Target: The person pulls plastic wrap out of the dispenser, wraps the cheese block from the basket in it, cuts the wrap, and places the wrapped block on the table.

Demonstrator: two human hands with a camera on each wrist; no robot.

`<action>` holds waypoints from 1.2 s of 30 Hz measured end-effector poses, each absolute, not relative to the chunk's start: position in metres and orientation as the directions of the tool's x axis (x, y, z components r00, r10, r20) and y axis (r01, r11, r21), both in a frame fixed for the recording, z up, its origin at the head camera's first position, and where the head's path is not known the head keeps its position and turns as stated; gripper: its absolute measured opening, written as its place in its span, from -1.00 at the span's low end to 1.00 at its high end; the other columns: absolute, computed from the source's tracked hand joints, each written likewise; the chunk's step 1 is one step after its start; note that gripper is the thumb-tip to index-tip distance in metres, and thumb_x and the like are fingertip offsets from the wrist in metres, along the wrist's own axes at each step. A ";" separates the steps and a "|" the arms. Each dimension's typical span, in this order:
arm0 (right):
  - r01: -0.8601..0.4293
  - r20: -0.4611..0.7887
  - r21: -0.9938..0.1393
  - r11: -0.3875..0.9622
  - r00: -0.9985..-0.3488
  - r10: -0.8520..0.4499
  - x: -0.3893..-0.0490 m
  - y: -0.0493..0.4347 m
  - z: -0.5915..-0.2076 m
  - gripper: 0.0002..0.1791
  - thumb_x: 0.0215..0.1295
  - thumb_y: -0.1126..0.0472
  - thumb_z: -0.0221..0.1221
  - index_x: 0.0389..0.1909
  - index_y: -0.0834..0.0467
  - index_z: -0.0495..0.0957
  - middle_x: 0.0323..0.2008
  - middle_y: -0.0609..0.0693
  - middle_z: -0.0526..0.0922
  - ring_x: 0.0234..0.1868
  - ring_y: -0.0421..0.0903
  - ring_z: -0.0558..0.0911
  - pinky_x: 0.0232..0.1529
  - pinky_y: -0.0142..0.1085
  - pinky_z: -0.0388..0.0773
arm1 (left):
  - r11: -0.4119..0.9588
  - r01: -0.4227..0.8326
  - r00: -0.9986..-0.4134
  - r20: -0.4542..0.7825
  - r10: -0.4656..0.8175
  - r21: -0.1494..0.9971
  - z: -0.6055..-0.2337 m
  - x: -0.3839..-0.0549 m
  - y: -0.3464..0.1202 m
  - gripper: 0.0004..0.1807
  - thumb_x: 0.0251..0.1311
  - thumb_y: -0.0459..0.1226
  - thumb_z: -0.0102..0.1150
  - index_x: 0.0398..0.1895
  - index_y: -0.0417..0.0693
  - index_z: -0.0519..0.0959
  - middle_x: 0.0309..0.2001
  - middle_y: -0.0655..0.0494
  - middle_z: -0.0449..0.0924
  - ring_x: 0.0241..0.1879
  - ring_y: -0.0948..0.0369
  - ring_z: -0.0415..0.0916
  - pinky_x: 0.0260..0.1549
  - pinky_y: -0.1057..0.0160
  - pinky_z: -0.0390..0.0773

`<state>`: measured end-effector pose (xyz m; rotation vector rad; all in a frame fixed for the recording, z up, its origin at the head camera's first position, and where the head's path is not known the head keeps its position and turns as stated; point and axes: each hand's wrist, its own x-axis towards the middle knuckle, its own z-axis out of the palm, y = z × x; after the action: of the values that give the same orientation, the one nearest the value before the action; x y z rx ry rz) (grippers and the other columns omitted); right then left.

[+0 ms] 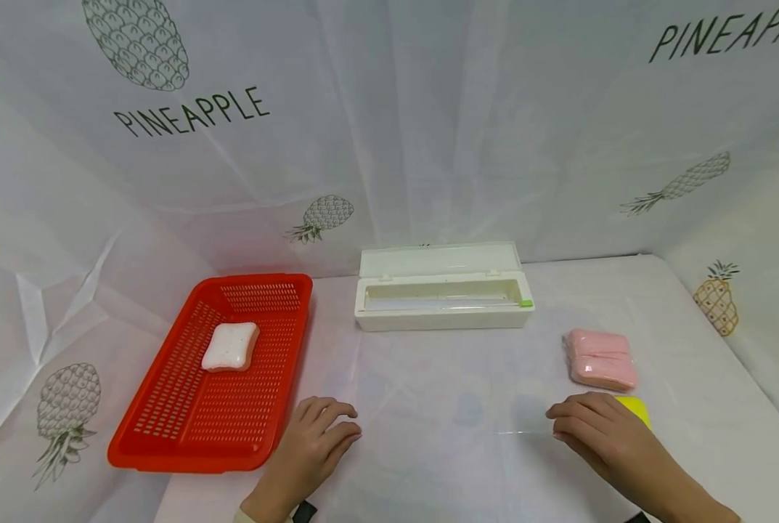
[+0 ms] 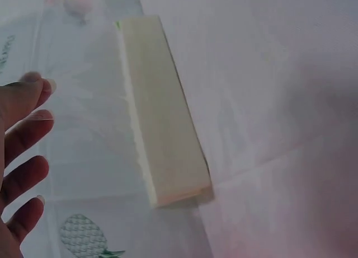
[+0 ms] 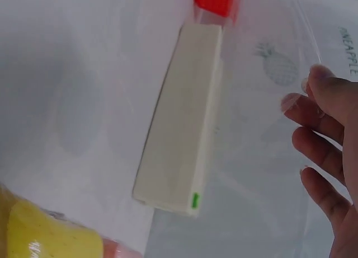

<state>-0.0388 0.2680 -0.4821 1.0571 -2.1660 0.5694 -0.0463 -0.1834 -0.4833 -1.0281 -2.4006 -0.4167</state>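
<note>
A sheet of clear plastic wrap stretches between my hands, showing only as a thin bright edge and glossy streaks. My left hand point(image 1: 312, 443) pinches one side of it, just right of the red basket point(image 1: 268, 456). On the right, my right hand point(image 1: 608, 439) pinches the other side, where film glints at the fingertips point(image 3: 291, 104). Behind the sheet stands a long white wrap box point(image 1: 444, 319), lid raised, with a green tab point(image 1: 526, 303) at its right end. Partly covered by my right hand is a yellow sponge point(image 1: 636, 408).
A white sponge point(image 1: 229, 347) lies inside the basket. Pink sponges point(image 1: 601, 356) in shiny clear wrapping lie at the right, beyond the yellow one. A pineapple-print sheet point(image 1: 428, 145) hangs behind the table, close to the wrap box.
</note>
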 end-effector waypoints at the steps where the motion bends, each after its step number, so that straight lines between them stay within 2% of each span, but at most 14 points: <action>1: -0.799 0.705 -0.104 0.592 -0.479 -0.523 -0.038 0.269 -0.485 -0.47 0.76 -0.07 -0.15 -0.29 0.05 0.69 -0.18 -0.21 0.71 -0.13 -0.19 0.60 0.28 -0.54 0.25 | 0.670 0.737 -0.598 0.546 0.587 0.086 -0.484 -0.046 -0.184 -0.47 0.66 0.07 -0.15 -0.31 0.13 0.79 -0.12 0.24 0.70 -0.09 0.18 0.55 -0.04 0.07 0.60; 3: -0.788 0.693 -0.112 0.605 -0.498 -0.520 -0.036 0.270 -0.485 -0.46 0.76 -0.08 -0.17 -0.27 0.05 0.70 -0.19 -0.21 0.71 -0.12 -0.20 0.59 0.27 -0.54 0.25 | 0.667 0.740 -0.589 0.557 0.586 0.082 -0.484 -0.046 -0.184 -0.50 0.66 0.04 -0.11 -0.31 0.13 0.77 -0.13 0.24 0.70 -0.09 0.18 0.55 -0.01 0.10 0.56; 7: -0.789 0.749 -0.087 0.608 -0.454 -0.482 -0.039 0.267 -0.472 -0.46 0.75 -0.04 -0.12 -0.30 0.16 0.69 -0.26 -0.09 0.72 -0.16 -0.11 0.58 0.35 -0.53 0.23 | 0.668 0.743 -0.542 0.628 0.559 0.046 -0.473 -0.051 -0.182 -0.51 0.67 0.01 -0.08 -0.34 0.09 0.76 -0.18 0.21 0.71 -0.13 0.15 0.55 -0.01 0.15 0.47; 9: -0.788 0.802 -0.055 0.613 -0.400 -0.443 -0.043 0.263 -0.462 -0.46 0.74 0.00 -0.08 -0.35 0.23 0.68 -0.33 -0.02 0.72 -0.23 -0.05 0.59 0.34 -0.51 0.25 | 0.677 0.736 -0.505 0.679 0.533 0.017 -0.462 -0.056 -0.179 -0.49 0.67 -0.01 -0.08 -0.36 0.04 0.76 -0.21 0.17 0.72 -0.16 0.13 0.56 -0.03 0.15 0.43; 11: -0.769 0.833 -0.038 0.638 -0.377 -0.405 -0.045 0.262 -0.452 -0.44 0.73 0.00 -0.05 -0.38 0.28 0.68 -0.38 0.04 0.73 -0.28 0.01 0.60 0.34 -0.50 0.25 | 0.686 0.728 -0.458 0.732 0.505 -0.017 -0.449 -0.061 -0.176 -0.51 0.66 -0.03 -0.03 -0.37 0.00 0.77 -0.23 0.13 0.73 -0.18 0.10 0.56 -0.06 0.12 0.42; 15: -0.710 0.860 -0.032 0.703 -0.378 -0.343 -0.052 0.262 -0.434 -0.38 0.72 -0.03 -0.04 -0.39 0.35 0.69 -0.42 0.14 0.75 -0.34 0.11 0.60 0.31 -0.50 0.20 | 0.701 0.709 -0.362 0.811 0.460 -0.081 -0.424 -0.074 -0.169 -0.53 0.63 -0.07 0.04 -0.38 -0.07 0.79 -0.25 0.07 0.74 -0.21 0.03 0.56 -0.11 0.04 0.37; 18: -0.675 0.885 -0.039 0.737 -0.365 -0.287 -0.060 0.261 -0.423 -0.38 0.72 -0.02 -0.03 -0.39 0.38 0.68 -0.43 0.20 0.74 -0.35 0.17 0.57 0.17 -0.43 0.24 | 0.703 0.702 -0.291 0.855 0.429 -0.113 -0.407 -0.085 -0.164 -0.57 0.60 -0.11 0.10 -0.40 -0.10 0.79 -0.27 0.03 0.73 -0.23 -0.01 0.55 -0.13 -0.01 0.33; 21: -0.663 0.935 -0.036 0.748 -0.287 -0.209 -0.069 0.256 -0.413 -0.42 0.69 0.04 0.04 -0.44 0.40 0.67 -0.43 0.24 0.74 -0.39 0.20 0.53 -0.03 -0.30 0.28 | 0.704 0.698 -0.238 0.885 0.399 -0.130 -0.394 -0.094 -0.160 -0.61 0.57 -0.13 0.16 -0.41 -0.11 0.78 -0.28 0.01 0.73 -0.24 -0.04 0.53 -0.15 -0.03 0.30; 23: -0.653 0.951 -0.045 0.756 -0.260 -0.167 -0.073 0.254 -0.409 -0.43 0.68 0.05 0.06 -0.46 0.41 0.65 -0.43 0.26 0.73 -0.40 0.21 0.51 -0.09 -0.25 0.27 | 0.703 0.699 -0.218 0.899 0.381 -0.128 -0.388 -0.098 -0.158 -0.62 0.55 -0.14 0.19 -0.42 -0.12 0.78 -0.28 -0.01 0.73 -0.24 -0.06 0.52 -0.15 -0.05 0.28; 25: -0.654 0.964 -0.047 0.755 -0.228 -0.138 -0.074 0.252 -0.406 -0.44 0.66 0.06 0.10 -0.48 0.40 0.64 -0.44 0.26 0.72 -0.42 0.21 0.49 -0.12 -0.24 0.28 | 0.701 0.703 -0.213 0.902 0.374 -0.125 -0.385 -0.099 -0.158 -0.62 0.54 -0.14 0.19 -0.42 -0.13 0.79 -0.28 -0.02 0.73 -0.24 -0.06 0.51 -0.16 -0.05 0.27; 27: -0.662 0.964 -0.050 0.748 -0.228 -0.137 -0.072 0.253 -0.405 -0.42 0.66 0.04 0.10 -0.50 0.39 0.64 -0.46 0.26 0.71 -0.43 0.21 0.49 -0.10 -0.27 0.29 | 0.692 0.712 -0.216 0.900 0.380 -0.121 -0.384 -0.098 -0.159 -0.61 0.55 -0.13 0.19 -0.43 -0.13 0.79 -0.28 -0.02 0.73 -0.24 -0.06 0.51 -0.16 -0.04 0.27; 29: -0.683 0.948 -0.051 0.729 -0.261 -0.179 -0.067 0.255 -0.406 -0.40 0.67 0.01 0.07 -0.50 0.39 0.64 -0.48 0.25 0.70 -0.41 0.19 0.50 0.01 -0.38 0.30 | 0.675 0.729 -0.233 0.887 0.398 -0.111 -0.387 -0.094 -0.161 -0.60 0.56 -0.12 0.17 -0.42 -0.12 0.79 -0.28 -0.01 0.73 -0.25 -0.04 0.51 -0.16 -0.01 0.29; 32: -0.744 0.922 -0.029 0.667 -0.277 -0.270 -0.058 0.260 -0.412 -0.39 0.69 0.00 0.03 -0.49 0.38 0.63 -0.49 0.20 0.69 -0.38 0.12 0.51 0.21 -0.50 0.29 | 0.643 0.762 -0.287 0.853 0.436 -0.072 -0.398 -0.084 -0.167 -0.58 0.58 -0.09 0.14 -0.42 -0.09 0.78 -0.27 0.02 0.74 -0.24 0.01 0.52 -0.13 0.06 0.34; 36: -0.826 0.885 -0.013 0.563 -0.272 -0.378 -0.046 0.260 -0.427 -0.44 0.70 0.05 0.01 -0.46 0.35 0.63 -0.45 0.13 0.69 -0.32 0.03 0.54 0.33 -0.52 0.29 | 0.609 0.793 -0.378 0.781 0.496 -0.003 -0.422 -0.069 -0.176 -0.54 0.61 -0.03 0.07 -0.41 -0.02 0.78 -0.24 0.09 0.74 -0.21 0.08 0.53 -0.10 0.16 0.40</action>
<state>-0.0459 0.2604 -0.4273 0.9795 -1.8716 0.6085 -0.0687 -0.1760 -0.4220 -1.0148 -2.0540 -0.4847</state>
